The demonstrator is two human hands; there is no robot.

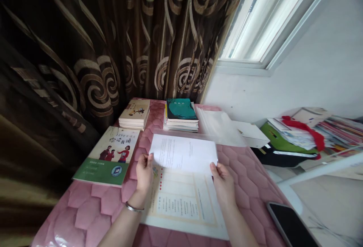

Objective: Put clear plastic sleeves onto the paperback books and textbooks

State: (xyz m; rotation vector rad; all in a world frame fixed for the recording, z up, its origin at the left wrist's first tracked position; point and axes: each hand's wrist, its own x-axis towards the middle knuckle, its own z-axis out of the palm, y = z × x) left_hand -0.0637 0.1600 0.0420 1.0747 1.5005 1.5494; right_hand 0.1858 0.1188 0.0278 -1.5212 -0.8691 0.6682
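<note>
A white printed sheet (183, 150) is held by its two side edges in front of me. My left hand (145, 169) pinches its left edge between thumb and fingers, and a silver bracelet circles that wrist. At the right edge, my right hand (222, 177) grips the same sheet. Below it lies a larger cream-bordered printed page (181, 205), partly covered by the sheet. Clear plastic shows behind the sheet's top edge. To the left rests a book with a green and white cover (107, 156).
Behind are a stack of tan books (134, 113), a stack topped by a teal book (182, 110), and clear plastic sleeves (217, 126). A phone (292, 224) lies at the right edge of the pink quilted surface (85, 209). Papers are piled on a green bag (278, 139) farther right.
</note>
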